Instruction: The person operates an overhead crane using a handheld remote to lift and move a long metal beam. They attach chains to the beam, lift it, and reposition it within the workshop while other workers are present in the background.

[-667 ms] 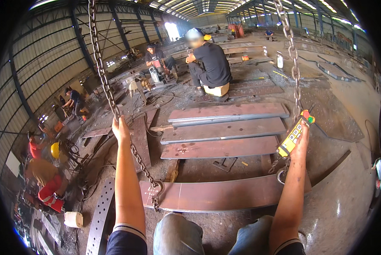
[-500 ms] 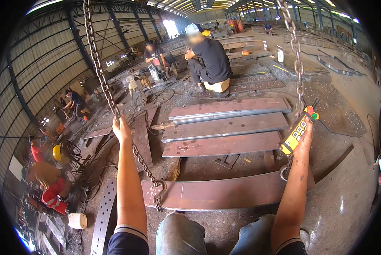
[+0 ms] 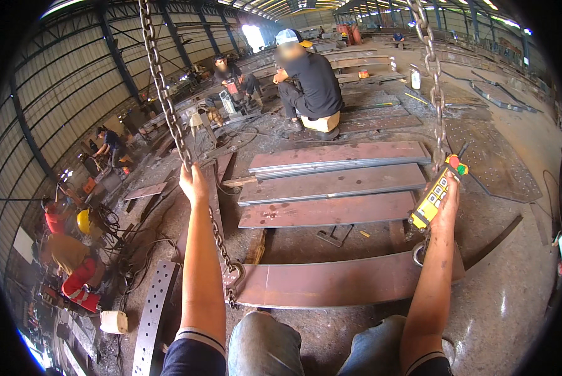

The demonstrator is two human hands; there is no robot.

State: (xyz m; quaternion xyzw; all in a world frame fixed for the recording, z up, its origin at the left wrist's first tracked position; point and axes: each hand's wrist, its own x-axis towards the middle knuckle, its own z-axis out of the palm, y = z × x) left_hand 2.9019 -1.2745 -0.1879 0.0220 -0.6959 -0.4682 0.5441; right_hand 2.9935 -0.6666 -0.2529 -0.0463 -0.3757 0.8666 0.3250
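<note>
The left hand [image 3: 194, 183] is closing its fingers around the left chain [image 3: 165, 94], and the links are running down below it to the left hook [image 3: 234, 276]. The right hand [image 3: 446, 207] is gripping a yellow remote [image 3: 432, 203], with its red and green knobs [image 3: 452, 161] pointing up and away. The right chain [image 3: 436, 94] is passing behind the remote; I cannot tell if any fingers are holding it too.

The curved steel plate [image 3: 331, 280] is lying flat and low, just in front of the person's knees [image 3: 265, 344]. The left hook is sitting at its left end, and the right hook [image 3: 419, 254] is showing near its right end, partly behind the forearm. I cannot tell how snugly either one is biting.

To work well here, the left hand should be guiding the chain softly, high above the hook, so no finger is getting pinched. The thumb should be pressing only after both hooks are sitting snug, and the knees should be keeping back from the steel.

Farther out, more flat plates [image 3: 331, 210] are lying in rows, and a co-worker in black [image 3: 315, 84] is sitting beyond them, so looking up first seems wise.
</note>
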